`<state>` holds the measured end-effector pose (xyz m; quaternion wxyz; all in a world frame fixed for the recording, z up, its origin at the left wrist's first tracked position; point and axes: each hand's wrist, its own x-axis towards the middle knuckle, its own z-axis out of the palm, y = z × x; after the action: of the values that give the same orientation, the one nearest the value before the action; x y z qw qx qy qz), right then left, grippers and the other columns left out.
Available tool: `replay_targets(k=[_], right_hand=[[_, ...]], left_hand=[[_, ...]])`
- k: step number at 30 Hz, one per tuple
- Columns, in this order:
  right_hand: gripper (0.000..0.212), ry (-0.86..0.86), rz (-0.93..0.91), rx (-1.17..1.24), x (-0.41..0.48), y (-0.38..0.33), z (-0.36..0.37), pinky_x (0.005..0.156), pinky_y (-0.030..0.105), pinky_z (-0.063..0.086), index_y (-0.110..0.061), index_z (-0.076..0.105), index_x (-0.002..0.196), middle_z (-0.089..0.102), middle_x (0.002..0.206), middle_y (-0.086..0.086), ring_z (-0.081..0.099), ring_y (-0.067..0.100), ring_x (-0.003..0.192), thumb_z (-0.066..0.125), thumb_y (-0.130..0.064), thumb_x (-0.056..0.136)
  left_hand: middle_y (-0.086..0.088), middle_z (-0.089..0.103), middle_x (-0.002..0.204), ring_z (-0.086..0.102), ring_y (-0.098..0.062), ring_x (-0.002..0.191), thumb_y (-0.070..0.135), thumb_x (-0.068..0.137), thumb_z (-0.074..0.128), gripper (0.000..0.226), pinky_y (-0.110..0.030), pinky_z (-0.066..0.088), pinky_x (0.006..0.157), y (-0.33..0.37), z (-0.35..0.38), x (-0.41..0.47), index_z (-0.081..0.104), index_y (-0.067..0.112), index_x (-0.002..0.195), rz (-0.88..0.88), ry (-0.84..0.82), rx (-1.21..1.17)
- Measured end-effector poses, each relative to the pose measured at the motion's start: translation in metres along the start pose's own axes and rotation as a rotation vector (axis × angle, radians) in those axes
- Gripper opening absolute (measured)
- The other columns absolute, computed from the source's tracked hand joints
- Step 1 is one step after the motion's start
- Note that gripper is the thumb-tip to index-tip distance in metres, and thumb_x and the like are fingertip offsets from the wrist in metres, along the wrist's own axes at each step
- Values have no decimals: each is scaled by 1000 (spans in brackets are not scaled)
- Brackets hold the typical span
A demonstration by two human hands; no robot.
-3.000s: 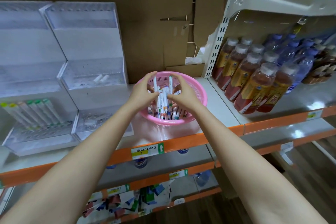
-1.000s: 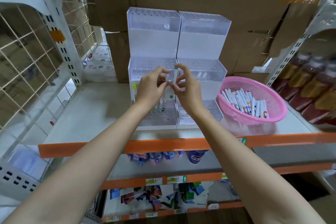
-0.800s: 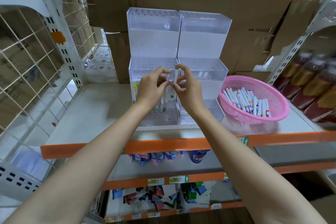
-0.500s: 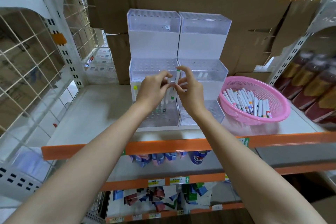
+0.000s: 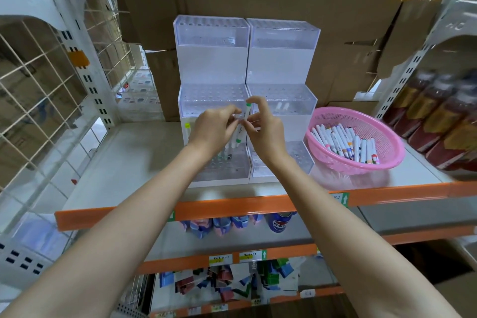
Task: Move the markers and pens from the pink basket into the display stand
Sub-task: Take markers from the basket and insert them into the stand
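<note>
Green-capped marker stood nearly upright, a little tilted, pinched by both grips. The left grip held its mid-barrel with curled fingertips, and the right grip closed thumb and forefinger on the same stretch from the other side. Whether the left grip held anything besides could not be told.

The marker hung clear of the display stand, in front of the middle tier and above the lowest one. Directly below the grips, a few seated markers stood in the lowest tier's holes. A yellow-tipped marker stood beyond the left grip, at that tier's outer edge.

Well apart to the right of the right grip, the pink basket sat on the shelf beside the stand. Many loose markers lay in it, so most of the task looked undone.

Seating this marker seemed the step in hand. Doing it well probably meant letting one grip take the barrel high, bringing the lower cap straight over a free hole next to the filled ones, and keeping the barrel vertical so it spared its neighbours. Only once it bottomed out would the grip let go.
</note>
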<state>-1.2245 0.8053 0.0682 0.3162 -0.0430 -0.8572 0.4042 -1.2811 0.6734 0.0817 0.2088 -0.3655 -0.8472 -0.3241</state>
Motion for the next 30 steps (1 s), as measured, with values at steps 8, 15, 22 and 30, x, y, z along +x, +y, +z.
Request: replay_targets(k=[8,15,22,30], right_hand=[[38,-2,-2,-29,0,-1,-4,70,45,55,-19,49,118,63,73,-7,66,20,70,64,-3,88],[35,-29,-12,-73,-3,3,-1,67,46,54,-16,49,115,66,70,10,64,30,67,61,0,86],[35,-14,-11,-56,-4,4,-5,68,46,54,-16,50,116,67,71,12,64,31,67,59,1,87],[33,-27,12,-29,-3,3,-2,71,44,55,-17,52,112,66,75,9,64,25,69,60,1,85]], left_hand=[[-11,66,89,59,-30,88,21,90,62,15,-35,45,65,2,1,-4,67,10,99,15,-89,136],[-13,64,83,59,-34,87,12,88,65,12,-39,52,63,-1,1,-5,73,4,89,81,-42,153],[-13,67,87,57,-34,91,7,87,64,13,-45,52,69,0,2,-9,72,2,96,104,-62,158],[-11,65,94,58,-31,92,-3,81,66,24,-45,53,69,-11,-4,-19,72,4,103,158,-51,132]])
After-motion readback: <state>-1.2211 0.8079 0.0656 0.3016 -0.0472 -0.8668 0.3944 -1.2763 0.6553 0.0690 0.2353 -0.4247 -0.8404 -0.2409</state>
